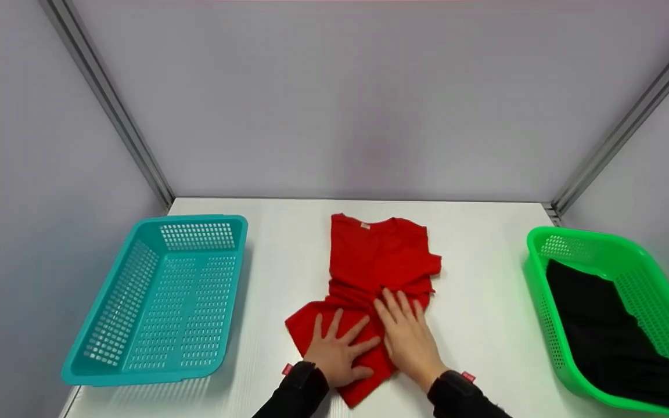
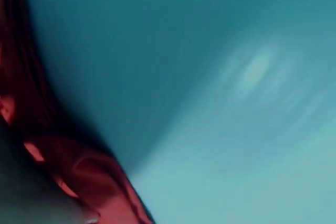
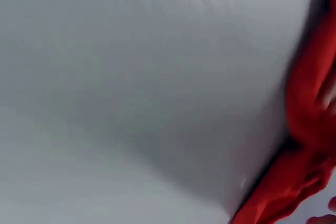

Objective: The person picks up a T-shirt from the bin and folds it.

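A red short-sleeved shirt [image 1: 378, 249] lies on the white table, collar toward the back wall, with creases bunched across its middle. Its lower part is skewed toward the front left. My left hand [image 1: 337, 351] rests on that lower part with fingers spread. Higher up on the right, my right hand [image 1: 409, 339] lies on the cloth with straight fingers, the tips at the bunched folds. In the left wrist view the red cloth [image 2: 100, 182] runs along the lower left. The right wrist view has the rumpled cloth [image 3: 307, 114] at its right edge, beside some fingertips.
On the left stands a teal plastic basket [image 1: 231, 302] with nothing in it. A bright green basket [image 1: 549, 348] on the right holds folded black cloth [image 1: 607, 337]. Pale panels [image 1: 369, 98] with metal corner posts enclose the white table [image 1: 474, 232] at the back and sides.
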Tool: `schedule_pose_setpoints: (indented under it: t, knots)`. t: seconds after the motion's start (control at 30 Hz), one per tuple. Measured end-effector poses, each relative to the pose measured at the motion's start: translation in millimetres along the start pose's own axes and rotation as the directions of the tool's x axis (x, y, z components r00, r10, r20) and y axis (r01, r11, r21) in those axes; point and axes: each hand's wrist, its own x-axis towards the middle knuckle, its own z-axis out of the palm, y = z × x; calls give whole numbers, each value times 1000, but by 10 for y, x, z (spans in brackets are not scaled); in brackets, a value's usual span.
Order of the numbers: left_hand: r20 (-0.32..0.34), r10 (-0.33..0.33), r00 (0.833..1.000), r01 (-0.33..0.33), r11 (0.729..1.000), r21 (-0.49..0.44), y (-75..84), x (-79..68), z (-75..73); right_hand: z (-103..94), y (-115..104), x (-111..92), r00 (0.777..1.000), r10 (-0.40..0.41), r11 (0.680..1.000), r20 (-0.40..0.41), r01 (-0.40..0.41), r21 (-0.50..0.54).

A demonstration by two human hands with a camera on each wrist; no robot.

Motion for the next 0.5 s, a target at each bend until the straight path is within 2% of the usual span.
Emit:
schedule_pose_setpoints:
  t: [0.07,0.1,0.17,0.2,0.23,0.3,0.37,0.43,0.5]
  knots:
    - [-88,-73,993,75,997,22,-18,58,59,38,-100,-62,998,-61,998,-29,62,26]
    - [-130,-114,985,117,993,22,-19,82,85,63,-142,-98,997,-80,996,-22,80,39]
    - [-194,-193,962,193,981,-18,-26,129,143,115,-193,-164,995,-85,994,42,82,75]
    - [-210,-217,953,211,976,-51,-27,140,148,136,-199,-193,993,-75,994,93,67,88]
    - [-206,-227,952,212,973,-92,-28,145,132,156,-190,-221,988,-63,994,144,50,93]
    - [-181,-211,961,179,968,-176,-44,136,50,170,-138,-256,975,-43,997,219,27,75]
    - [-166,-149,975,107,966,-236,-81,104,-71,160,-44,-261,971,-25,999,239,15,43]
    - [-182,-64,981,20,972,-233,-134,52,-182,139,78,-247,975,-1,1000,224,-2,14]
    - [-207,-1,978,-40,981,-192,-192,-1,-236,103,210,-232,978,42,999,204,-42,-7]
